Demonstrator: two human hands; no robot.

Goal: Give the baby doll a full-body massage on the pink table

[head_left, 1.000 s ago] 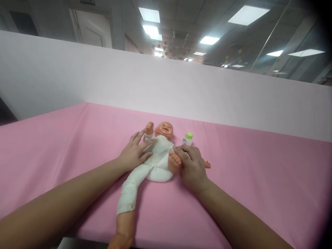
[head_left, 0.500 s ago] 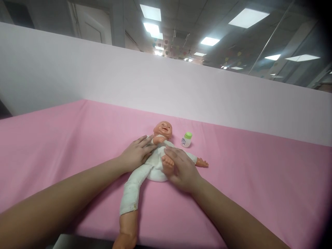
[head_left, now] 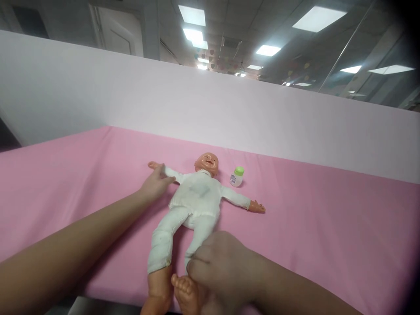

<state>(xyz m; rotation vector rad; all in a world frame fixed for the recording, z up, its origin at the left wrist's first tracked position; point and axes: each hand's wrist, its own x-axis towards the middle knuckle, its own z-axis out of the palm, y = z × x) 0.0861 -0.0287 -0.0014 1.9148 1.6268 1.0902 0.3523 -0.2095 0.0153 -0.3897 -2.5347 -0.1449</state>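
A baby doll (head_left: 200,192) in a white cloth body lies face up with both arms spread out and both legs toward me. My left hand (head_left: 156,182) is closed around the doll's forearm on the left side, just below its small plastic hand. Down at the front, my right hand (head_left: 219,267) grips the lower part of the doll's other leg, close above the bare foot (head_left: 185,291). Some of that leg is hidden behind my fingers. Beside the doll's head stands a small clear bottle (head_left: 236,176) with a green cap.
Pink sheeting (head_left: 311,218) covers the padded surface under the doll. A white padded wall (head_left: 210,105) rises along the back. Beyond it are a door (head_left: 120,33), glass and ceiling lights. The surface's front edge runs below the doll's feet.
The doll's left-side arm, folded over its chest half a second ago, is now stretched outward with my left hand. My right hand has drawn the bent leg down from the belly toward me.
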